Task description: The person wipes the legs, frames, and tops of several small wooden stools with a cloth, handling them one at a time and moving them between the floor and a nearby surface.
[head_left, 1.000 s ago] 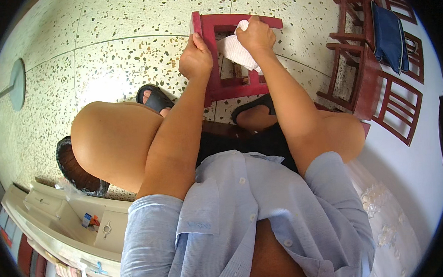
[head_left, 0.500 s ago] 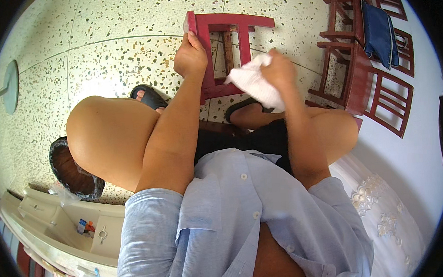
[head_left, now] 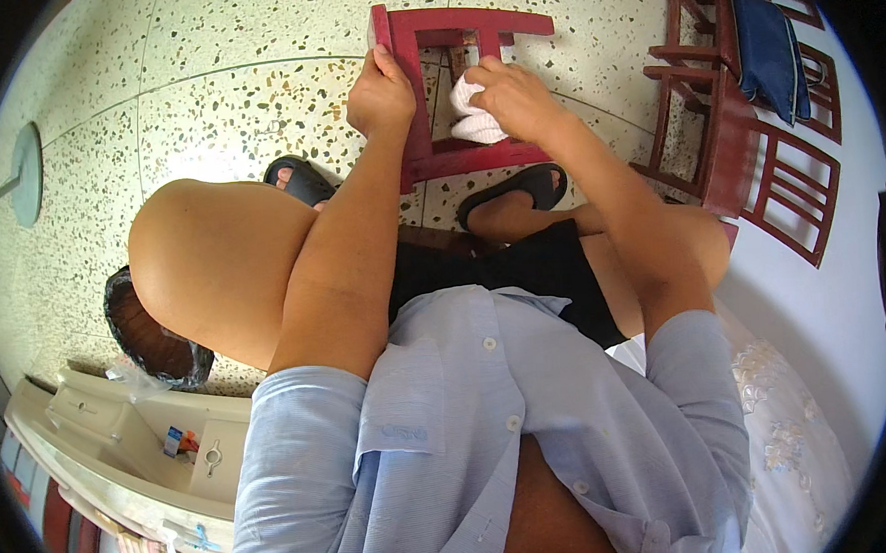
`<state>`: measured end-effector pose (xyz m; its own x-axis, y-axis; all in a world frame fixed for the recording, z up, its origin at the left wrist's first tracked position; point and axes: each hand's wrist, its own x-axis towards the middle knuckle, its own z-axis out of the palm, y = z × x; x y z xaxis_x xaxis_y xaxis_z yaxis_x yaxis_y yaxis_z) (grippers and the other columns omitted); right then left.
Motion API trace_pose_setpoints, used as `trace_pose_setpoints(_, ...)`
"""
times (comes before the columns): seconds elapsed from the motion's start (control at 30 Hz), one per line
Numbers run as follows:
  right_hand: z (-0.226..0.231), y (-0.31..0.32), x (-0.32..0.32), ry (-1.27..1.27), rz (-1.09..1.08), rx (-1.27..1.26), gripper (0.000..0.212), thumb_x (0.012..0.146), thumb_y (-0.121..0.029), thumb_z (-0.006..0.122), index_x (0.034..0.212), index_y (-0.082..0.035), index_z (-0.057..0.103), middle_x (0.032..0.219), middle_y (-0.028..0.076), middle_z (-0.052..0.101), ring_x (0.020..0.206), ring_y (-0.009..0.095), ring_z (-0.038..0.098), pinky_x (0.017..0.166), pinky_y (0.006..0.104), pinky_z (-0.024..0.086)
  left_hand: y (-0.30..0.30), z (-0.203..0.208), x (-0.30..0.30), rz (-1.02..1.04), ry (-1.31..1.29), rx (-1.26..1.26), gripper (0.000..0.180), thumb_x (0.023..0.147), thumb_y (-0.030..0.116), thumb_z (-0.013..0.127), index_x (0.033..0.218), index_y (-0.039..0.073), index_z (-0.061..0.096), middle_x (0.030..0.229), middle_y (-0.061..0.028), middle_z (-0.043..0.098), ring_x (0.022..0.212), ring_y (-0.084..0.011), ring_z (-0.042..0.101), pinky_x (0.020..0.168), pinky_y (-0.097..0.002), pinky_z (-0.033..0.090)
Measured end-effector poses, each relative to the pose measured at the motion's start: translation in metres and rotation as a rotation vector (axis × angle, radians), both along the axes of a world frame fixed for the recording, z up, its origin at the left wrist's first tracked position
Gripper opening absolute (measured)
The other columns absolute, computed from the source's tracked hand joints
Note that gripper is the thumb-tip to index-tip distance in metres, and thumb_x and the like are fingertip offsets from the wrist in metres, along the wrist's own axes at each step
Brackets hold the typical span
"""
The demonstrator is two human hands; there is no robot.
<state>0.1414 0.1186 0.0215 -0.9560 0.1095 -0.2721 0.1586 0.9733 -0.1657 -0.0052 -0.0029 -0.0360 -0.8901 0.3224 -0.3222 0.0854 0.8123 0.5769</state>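
A small red wooden stool stands tilted over in front of my knees, its legs and crossbars pointing right. My left hand is closed around its left edge, thumb on top. In my right hand is a bunched white cloth, pressed into the gap between the legs against a crossbar. The fingertips of that hand are partly hidden by the cloth and the frame.
Dark red chairs line the right wall, one bearing a blue bag. A lined waste bin stands beside my left knee. Behind it is a beige cabinet-like unit. Speckled tile floor lies around the stool. Black sandals are on my feet.
My right hand has moved left and away from me, bringing the cloth from the stool's near right side into its frame. The cloth is now bunched. My left hand keeps its hold.
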Motion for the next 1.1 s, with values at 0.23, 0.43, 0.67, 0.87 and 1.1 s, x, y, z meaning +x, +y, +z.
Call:
trace_pose_setpoints(0.23,0.046,0.030,-0.021,0.077,0.163,0.238,0.030,0.073,-0.005,0.069,0.102,-0.010,0.076,0.124,0.003,0.060,0.113,0.022,0.054,0.093,0.0365,0.051,-0.003,-0.001,-0.001,0.005,-0.002,0.001,0.052,0.102,0.051,0.027,0.116,0.022,0.068,0.093,-0.0185,0.072,0.089,-0.0437,0.068,0.075,-0.0530,0.054)
trace_pose_setpoints(0.43,0.041,0.004,0.001,0.018,0.186,0.039,0.034,0.070,0.003,0.066,0.103,-0.002,0.071,0.119,0.008,0.058,0.110,0.026,0.055,0.091,0.0346,0.051,-0.004,0.002,-0.001,-0.015,-0.029,-0.001,0.054,0.102,0.051,0.027,0.117,0.018,0.068,0.095,-0.0185,0.072,0.090,-0.0432,0.068,0.077,-0.0528,0.054)
trace_pose_setpoints(0.67,0.017,-0.011,0.037,-0.142,0.335,-0.096,0.027,0.078,-0.008,0.062,0.103,-0.004,0.073,0.123,0.002,0.059,0.121,0.024,0.049,0.091,0.0353,0.048,-0.004,-0.003,-0.002,-0.020,0.002,-0.009,0.056,0.101,0.051,0.027,0.124,0.017,0.066,0.098,-0.0185,0.073,0.093,-0.0432,0.068,0.079,-0.0528,0.054)
trace_pose_setpoints(0.87,-0.016,-0.009,0.037,0.022,0.383,-0.067,0.017,0.076,-0.011,0.062,0.086,-0.007,0.076,0.110,-0.001,0.067,0.125,0.023,0.048,0.086,0.0337,0.044,-0.005,0.000,-0.001,-0.019,0.001,0.008,0.056,0.102,0.051,0.026,0.121,0.018,0.066,0.096,-0.0191,0.072,0.092,-0.0433,0.068,0.079,-0.0531,0.053)
trace_pose_setpoints(1.1,-0.026,-0.013,0.017,-0.239,0.426,0.121,0.014,0.070,-0.021,0.066,0.058,-0.014,0.067,0.067,-0.003,0.065,0.096,0.019,0.056,0.074,0.0350,0.044,-0.003,-0.001,-0.002,-0.027,0.025,0.046,0.054,0.102,0.051,0.026,0.119,0.018,0.066,0.095,-0.0188,0.072,0.091,-0.0433,0.068,0.078,-0.0531,0.053)
